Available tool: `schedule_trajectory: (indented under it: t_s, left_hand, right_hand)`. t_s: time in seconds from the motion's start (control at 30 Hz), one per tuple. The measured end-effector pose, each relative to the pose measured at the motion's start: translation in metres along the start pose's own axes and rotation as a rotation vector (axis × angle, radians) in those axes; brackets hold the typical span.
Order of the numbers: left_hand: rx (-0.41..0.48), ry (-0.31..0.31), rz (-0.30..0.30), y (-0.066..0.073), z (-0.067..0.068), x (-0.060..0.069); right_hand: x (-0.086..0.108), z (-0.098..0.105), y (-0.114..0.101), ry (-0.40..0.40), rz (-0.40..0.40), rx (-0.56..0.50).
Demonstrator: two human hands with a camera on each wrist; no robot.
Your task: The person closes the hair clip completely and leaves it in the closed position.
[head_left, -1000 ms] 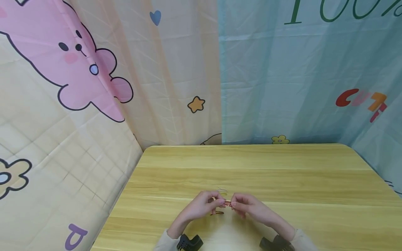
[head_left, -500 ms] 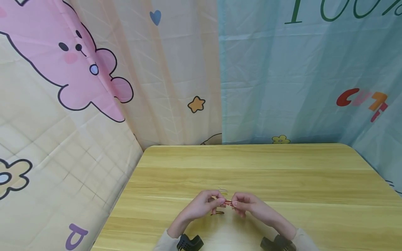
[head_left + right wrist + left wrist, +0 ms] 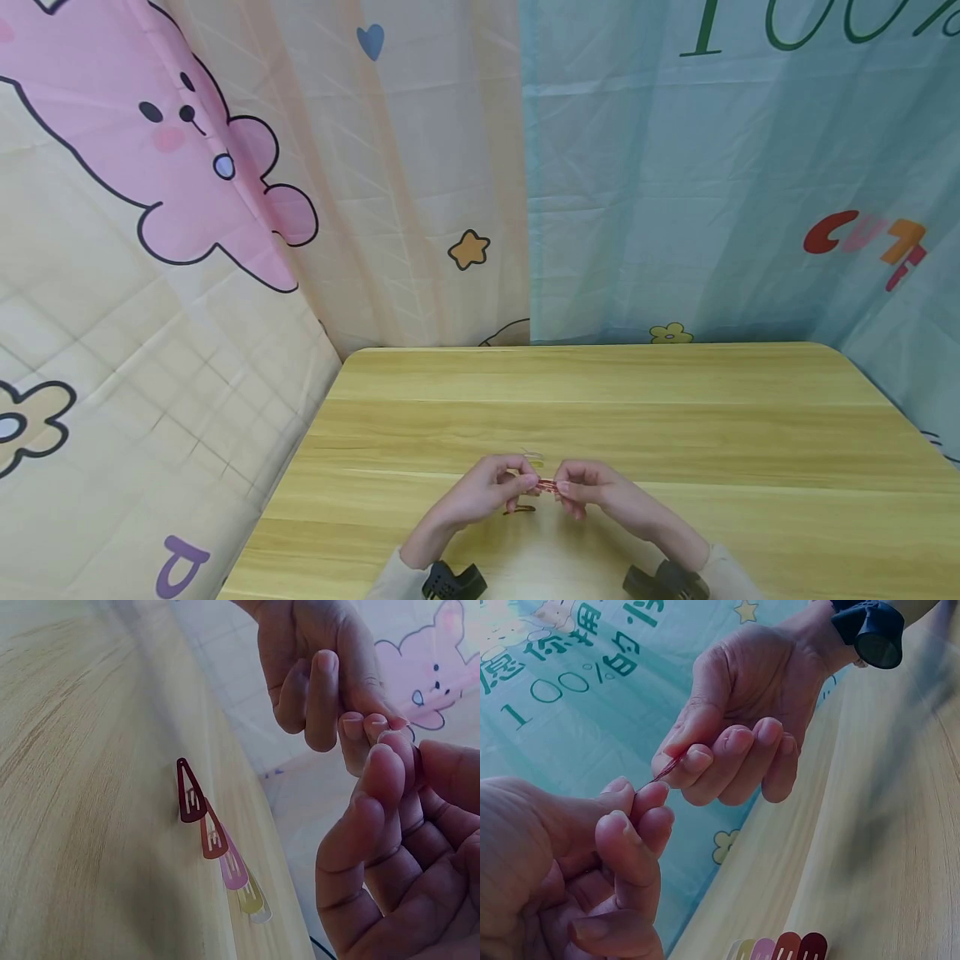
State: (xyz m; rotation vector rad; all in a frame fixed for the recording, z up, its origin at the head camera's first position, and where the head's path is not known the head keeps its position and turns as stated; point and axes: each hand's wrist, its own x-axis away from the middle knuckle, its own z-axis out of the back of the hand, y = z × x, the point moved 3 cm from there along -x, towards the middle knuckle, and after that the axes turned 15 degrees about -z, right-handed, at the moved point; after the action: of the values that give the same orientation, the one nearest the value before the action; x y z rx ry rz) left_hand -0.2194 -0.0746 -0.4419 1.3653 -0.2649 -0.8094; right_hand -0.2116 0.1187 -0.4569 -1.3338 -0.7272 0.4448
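Observation:
A thin red hair clip (image 3: 547, 485) is stretched between my two hands above the table, pinched at both ends. At its left end, the thumb and fingertips of my left hand (image 3: 487, 492) grip it. My right hand (image 3: 603, 497) pinches the other end. In the left wrist view the clip (image 3: 662, 772) appears nearly edge-on, so its full shape is hidden. Below the hands, several snap hair clips lie overlapping in a row: dark red (image 3: 190, 796), orange-red (image 3: 214, 838), pink (image 3: 234, 871), yellow (image 3: 251, 898) and whitish (image 3: 262, 913).
The wooden table (image 3: 637, 417) extends beyond and to both sides of the hands. Printed curtains (image 3: 420, 167) hang behind it and along its left. Black wrist devices (image 3: 454, 581) sit on both forearms.
The right fingers and the clip's right end have shifted a few pixels to the right. Both hands keep their hold, and the clips on the table lie unmoved.

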Motion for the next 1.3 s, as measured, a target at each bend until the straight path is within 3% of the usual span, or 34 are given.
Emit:
schedule_trajectory:
  t_s: [0.33, 0.73, 1.3]
  left_hand:
    - [0.057, -0.018, -0.001, -0.005, -0.002, 0.0]
    - [-0.036, -0.029, 0.019, -0.005, -0.002, 0.001]
    - [-0.131, -0.039, 0.018, -0.012, -0.004, 0.002]
  right_hand:
    - [-0.001, 0.002, 0.002, -0.05, 0.003, -0.028]
    - [0.0, 0.002, 0.004, -0.059, -0.005, -0.017]
    - [-0.002, 0.01, 0.012, 0.099, -0.098, 0.082]
